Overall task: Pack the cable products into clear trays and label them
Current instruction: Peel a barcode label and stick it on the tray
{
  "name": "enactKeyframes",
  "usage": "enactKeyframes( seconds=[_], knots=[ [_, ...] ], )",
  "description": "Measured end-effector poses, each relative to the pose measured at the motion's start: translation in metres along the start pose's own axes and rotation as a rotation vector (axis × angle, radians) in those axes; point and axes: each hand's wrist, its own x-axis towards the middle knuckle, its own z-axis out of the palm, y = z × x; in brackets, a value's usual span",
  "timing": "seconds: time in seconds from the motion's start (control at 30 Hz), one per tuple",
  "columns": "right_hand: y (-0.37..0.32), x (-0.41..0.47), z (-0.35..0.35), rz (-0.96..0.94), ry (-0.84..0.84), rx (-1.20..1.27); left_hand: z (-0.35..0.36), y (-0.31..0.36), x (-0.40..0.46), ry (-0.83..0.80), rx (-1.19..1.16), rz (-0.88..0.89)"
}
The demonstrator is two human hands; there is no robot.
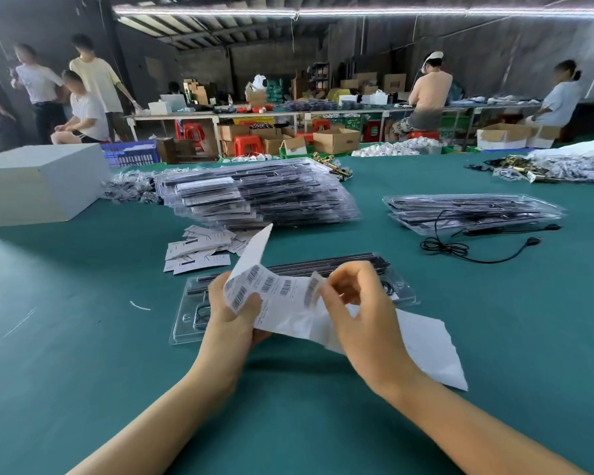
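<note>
My left hand [232, 318] grips a white backing sheet of barcode labels [275, 296] above the green table [83, 337]. My right hand [354, 303] pinches one barcode label [314, 289] at the sheet's right side, its edge lifted off the backing. Under both hands lies a clear tray [186, 323] holding black cable parts, partly hidden by the sheet. A tall stack of filled clear trays [258, 197] stands behind it. A shorter tray stack [470, 212] lies at the right, with a loose black cable [460, 250] in front of it.
Small white paper cards [199, 250] are scattered left of centre. A white box [38, 185] sits at the far left. Bagged parts [563, 168] are heaped at the back right. Several people work at benches behind, among cartons and red stools.
</note>
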Motion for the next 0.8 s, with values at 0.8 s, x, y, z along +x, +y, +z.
enactKeyframes(
  seconds=[0.8],
  knots=[
    [0.062,0.057,-0.074,0.778,0.458,0.351,0.003,0.007,-0.030,-0.810,1.309,0.770]
  ],
)
